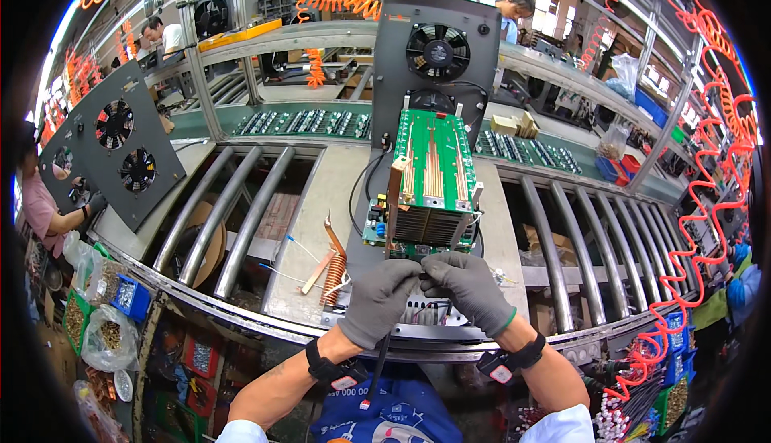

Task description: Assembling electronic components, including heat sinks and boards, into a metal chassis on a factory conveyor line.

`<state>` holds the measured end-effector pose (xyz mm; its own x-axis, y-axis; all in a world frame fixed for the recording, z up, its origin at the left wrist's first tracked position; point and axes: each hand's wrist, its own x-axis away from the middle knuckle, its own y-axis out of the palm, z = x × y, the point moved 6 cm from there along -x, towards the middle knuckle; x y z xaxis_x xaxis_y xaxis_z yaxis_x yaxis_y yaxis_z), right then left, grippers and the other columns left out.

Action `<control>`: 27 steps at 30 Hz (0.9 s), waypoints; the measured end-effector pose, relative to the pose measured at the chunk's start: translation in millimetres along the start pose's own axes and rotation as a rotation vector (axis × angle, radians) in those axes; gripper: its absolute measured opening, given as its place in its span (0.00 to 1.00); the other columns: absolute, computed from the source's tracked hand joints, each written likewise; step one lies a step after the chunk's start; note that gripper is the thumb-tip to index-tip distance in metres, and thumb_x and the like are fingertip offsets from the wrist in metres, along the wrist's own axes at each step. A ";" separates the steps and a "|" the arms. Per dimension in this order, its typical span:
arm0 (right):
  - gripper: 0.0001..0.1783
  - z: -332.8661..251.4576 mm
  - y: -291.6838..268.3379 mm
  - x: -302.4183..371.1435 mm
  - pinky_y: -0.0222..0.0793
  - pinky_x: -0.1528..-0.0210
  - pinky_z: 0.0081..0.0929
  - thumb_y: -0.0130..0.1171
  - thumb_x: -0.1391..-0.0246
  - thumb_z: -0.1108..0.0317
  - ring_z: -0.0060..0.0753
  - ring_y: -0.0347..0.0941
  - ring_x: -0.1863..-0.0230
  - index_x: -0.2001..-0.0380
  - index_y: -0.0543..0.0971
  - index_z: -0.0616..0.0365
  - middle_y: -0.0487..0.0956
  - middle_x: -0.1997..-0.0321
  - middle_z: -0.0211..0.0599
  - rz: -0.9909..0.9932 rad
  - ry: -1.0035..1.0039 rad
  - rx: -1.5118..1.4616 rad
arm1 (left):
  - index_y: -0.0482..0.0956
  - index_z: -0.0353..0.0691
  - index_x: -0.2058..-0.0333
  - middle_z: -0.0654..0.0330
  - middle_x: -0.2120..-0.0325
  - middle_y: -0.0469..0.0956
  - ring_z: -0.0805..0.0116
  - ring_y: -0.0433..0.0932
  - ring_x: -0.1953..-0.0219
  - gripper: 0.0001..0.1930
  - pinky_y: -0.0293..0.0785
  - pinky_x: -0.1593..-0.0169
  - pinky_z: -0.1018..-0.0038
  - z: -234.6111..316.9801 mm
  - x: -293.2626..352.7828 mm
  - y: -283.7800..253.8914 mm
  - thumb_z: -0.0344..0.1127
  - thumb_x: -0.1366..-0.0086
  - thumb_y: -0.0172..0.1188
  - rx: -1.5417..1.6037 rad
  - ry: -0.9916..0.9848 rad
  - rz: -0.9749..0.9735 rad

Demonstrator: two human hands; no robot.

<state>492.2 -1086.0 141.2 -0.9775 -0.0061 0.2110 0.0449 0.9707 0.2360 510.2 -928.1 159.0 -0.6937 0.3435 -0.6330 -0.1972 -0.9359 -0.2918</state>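
My left hand (377, 302) and my right hand (470, 289), both in grey gloves, meet at the near end of an upright electronic assembly. Their fingertips are pinched close together, and whatever lies between them is hidden. Just beyond them stands a finned block topped by a green circuit board (438, 158) with copper-coloured strips. Behind it rises a dark metal panel (393, 49) with a fan (438, 51). A black cable (381, 367) hangs below my left hand; I cannot tell whether that hand grips it. Left of my left hand lies a copper coil (334, 274) with a bent end.
Metal rollers (255, 222) flank the work plate, with more rollers (586, 250) on the right. A fan panel (120, 146) leans at left, near another person's gloved hand (97, 203). Small circuit boards (309, 124) line the green belt behind. Orange-red coiled hoses (707, 194) hang at right.
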 end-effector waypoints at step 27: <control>0.10 -36.5 17.5 -3.6 0.77 0.63 0.19 0.62 0.44 0.73 0.20 0.78 0.67 0.62 0.78 0.68 0.81 0.67 0.37 0.041 -0.284 0.607 | 0.76 0.27 0.50 0.54 0.58 0.81 0.71 0.83 0.62 0.15 0.82 0.57 0.81 -32.5 4.9 14.2 0.31 0.31 0.57 0.809 -0.767 -0.091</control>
<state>504.1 -1077.8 179.2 -0.9975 0.0169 -0.0687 0.0405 0.9323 -0.3595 526.5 -937.2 128.5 -0.8422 0.5360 0.0586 -0.4679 -0.7806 0.4144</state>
